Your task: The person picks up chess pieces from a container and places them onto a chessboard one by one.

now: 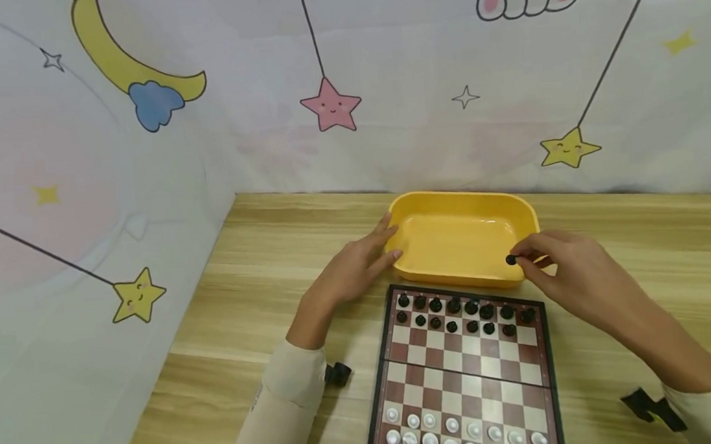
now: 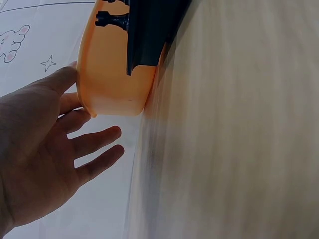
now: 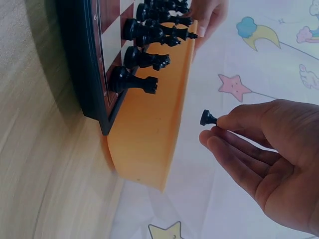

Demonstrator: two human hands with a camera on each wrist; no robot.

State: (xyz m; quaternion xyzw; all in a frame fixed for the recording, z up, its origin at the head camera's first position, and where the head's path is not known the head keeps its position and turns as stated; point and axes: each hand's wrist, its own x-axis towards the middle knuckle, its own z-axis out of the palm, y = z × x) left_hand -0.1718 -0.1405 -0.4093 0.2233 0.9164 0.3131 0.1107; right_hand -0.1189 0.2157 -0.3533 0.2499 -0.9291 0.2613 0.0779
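Note:
My right hand (image 1: pixel 576 272) pinches a small black chess pawn (image 3: pixel 207 118) between thumb and fingertips, above the front right corner of a yellow plastic tub (image 1: pixel 458 277). Spread fingers of my left hand (image 2: pixel 47 134) touch the tub's left rim. In front of the tub lies a chessboard (image 1: pixel 458 363) with brown and white squares. Black pieces stand in two rows along its far side, including a black rook (image 3: pixel 132 82) at the corner. The near-right square of the black pawn row holds no piece. White pieces (image 1: pixel 430 441) stand in two rows on the near side.
Board and tub share a light wood-grain table (image 1: pixel 217 369). Behind the table hangs a white cloth (image 1: pixel 412 149) printed with stars and a moon. The tub stands close to that cloth, and its visible inside holds nothing.

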